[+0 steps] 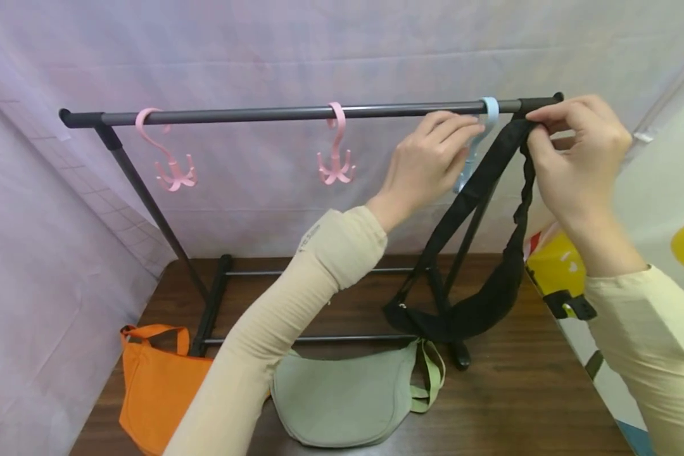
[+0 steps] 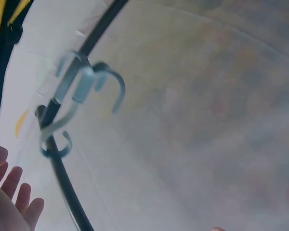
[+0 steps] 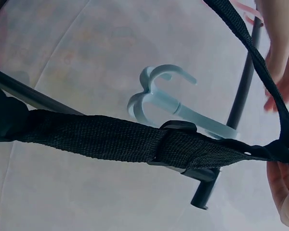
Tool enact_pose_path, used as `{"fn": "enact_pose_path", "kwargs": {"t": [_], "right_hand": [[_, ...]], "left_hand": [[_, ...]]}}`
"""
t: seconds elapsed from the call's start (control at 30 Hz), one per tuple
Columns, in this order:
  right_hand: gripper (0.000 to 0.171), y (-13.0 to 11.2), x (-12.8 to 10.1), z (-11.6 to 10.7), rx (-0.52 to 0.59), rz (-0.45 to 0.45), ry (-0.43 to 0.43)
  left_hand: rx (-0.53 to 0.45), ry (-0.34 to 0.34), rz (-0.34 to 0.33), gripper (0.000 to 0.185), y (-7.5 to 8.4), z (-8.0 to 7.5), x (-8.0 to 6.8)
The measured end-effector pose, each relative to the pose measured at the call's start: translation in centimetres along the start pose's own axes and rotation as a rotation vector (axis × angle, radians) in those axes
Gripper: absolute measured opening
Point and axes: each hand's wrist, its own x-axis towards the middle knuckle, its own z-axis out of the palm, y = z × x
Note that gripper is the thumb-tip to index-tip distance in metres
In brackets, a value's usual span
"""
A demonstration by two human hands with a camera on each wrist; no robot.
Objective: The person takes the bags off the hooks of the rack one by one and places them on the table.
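Observation:
My right hand (image 1: pixel 581 152) pinches the top of a black strap between thumb and fingertips, near the right end of the rack's bar. From it hangs a black shoulder bag (image 1: pixel 479 313), in front of the rack's right leg. A slider buckle (image 3: pixel 179 126) shows on the strap (image 3: pixel 101 137) in the right wrist view. My left hand (image 1: pixel 430 158) is raised beside the light blue hook (image 1: pixel 490 114), its fingers extended and holding nothing; whether they touch the hook I cannot tell. Below, the hook's branching prongs (image 3: pixel 149 91) carry nothing.
Two pink hooks (image 1: pixel 173 171) (image 1: pixel 336 168) hang farther left on the dark bar (image 1: pixel 251 114). An orange bag (image 1: pixel 159 386) and a grey-green bag (image 1: pixel 342 399) lie on the wooden table (image 1: pixel 524 392). Something yellow (image 1: pixel 558 263) stands at the right edge.

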Motion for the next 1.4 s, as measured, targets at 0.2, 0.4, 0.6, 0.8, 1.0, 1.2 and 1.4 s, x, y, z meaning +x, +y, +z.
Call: {"fn": "enact_pose_path", "kwargs": {"t": [0.2,0.4,0.6,0.8,1.0,1.2,1.4], "right_hand": [[0.018,0.2,0.0,-0.9,-0.030,0.032,-0.003],[0.020,0.3,0.0,-1.6,-0.078,0.014,0.005],[0.022,0.4,0.2,-2.1,-0.108,0.003,0.004],[0.023,0.2,0.4,-2.3,-0.128,0.006,0.000],[0.023,-0.3,0.6,-2.6,-0.123,0.002,0.011],[0.024,-0.7,0.7,-3.0,-0.136,-0.005,0.015],[0.027,-0.6,0.7,-3.4,-0.153,-0.012,0.017]], "left_hand": [[-0.118,0.050,-0.028,0.028,0.8,0.2,-4.3],[-0.258,-0.018,-0.161,0.035,1.1,1.4,-9.6],[-0.344,-0.190,-0.377,0.052,1.0,3.5,-15.1],[-0.397,-0.278,-0.581,0.070,1.9,6.0,-18.8],[-0.655,-0.318,-0.791,0.075,2.9,8.7,-21.0],[-0.963,-0.310,-0.943,0.065,3.5,10.6,-22.0],[-1.072,-0.237,-0.977,0.041,4.7,8.5,-20.6]]}}
